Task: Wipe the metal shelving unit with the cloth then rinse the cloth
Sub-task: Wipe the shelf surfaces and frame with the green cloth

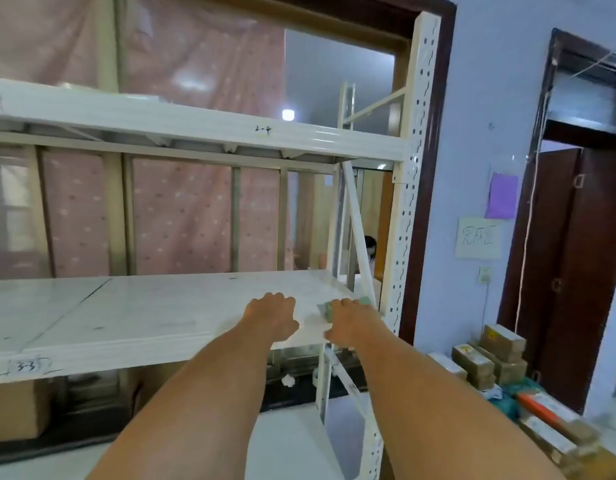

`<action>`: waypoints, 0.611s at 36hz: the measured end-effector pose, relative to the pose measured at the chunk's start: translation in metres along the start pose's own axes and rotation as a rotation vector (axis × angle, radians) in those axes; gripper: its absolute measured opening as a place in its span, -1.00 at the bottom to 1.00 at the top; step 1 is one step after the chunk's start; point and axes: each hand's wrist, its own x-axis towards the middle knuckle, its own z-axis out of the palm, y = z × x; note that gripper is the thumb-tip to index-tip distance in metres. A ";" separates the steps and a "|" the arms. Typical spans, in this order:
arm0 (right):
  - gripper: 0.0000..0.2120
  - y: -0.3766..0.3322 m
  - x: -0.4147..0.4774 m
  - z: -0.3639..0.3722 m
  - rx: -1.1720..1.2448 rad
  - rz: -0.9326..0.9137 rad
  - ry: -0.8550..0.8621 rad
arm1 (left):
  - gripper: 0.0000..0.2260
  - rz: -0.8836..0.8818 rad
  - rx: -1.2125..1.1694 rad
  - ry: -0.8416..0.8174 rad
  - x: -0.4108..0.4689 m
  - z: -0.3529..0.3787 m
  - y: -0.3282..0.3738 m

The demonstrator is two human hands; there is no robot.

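Observation:
The white metal shelving unit (126,317) fills the left and middle of the view, with a middle shelf board at waist height and another shelf above it. My right hand (351,322) presses a pale green cloth (325,310) flat on the shelf's right end, close to the perforated upright post (408,216). The cloth shows only at the edges of my fingers. My left hand (273,317) rests on the shelf just left of it, fingers curled downward, holding nothing that I can see.
Cardboard boxes (490,358) and packages are piled on the floor at the right by a dark wooden door (576,271). A brown box (15,410) sits under the shelf at left. A person (370,247) is behind the unit. A diagonal brace (358,230) crosses the shelf's right side.

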 end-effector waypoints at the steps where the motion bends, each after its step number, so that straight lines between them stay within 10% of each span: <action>1: -0.46 0.010 0.005 0.002 0.002 0.007 -0.011 | -0.60 0.009 -0.006 -0.015 0.007 0.000 0.010; 22: -0.64 0.079 0.102 0.049 0.320 0.040 -0.135 | -0.75 0.166 -0.409 0.039 0.100 0.060 0.072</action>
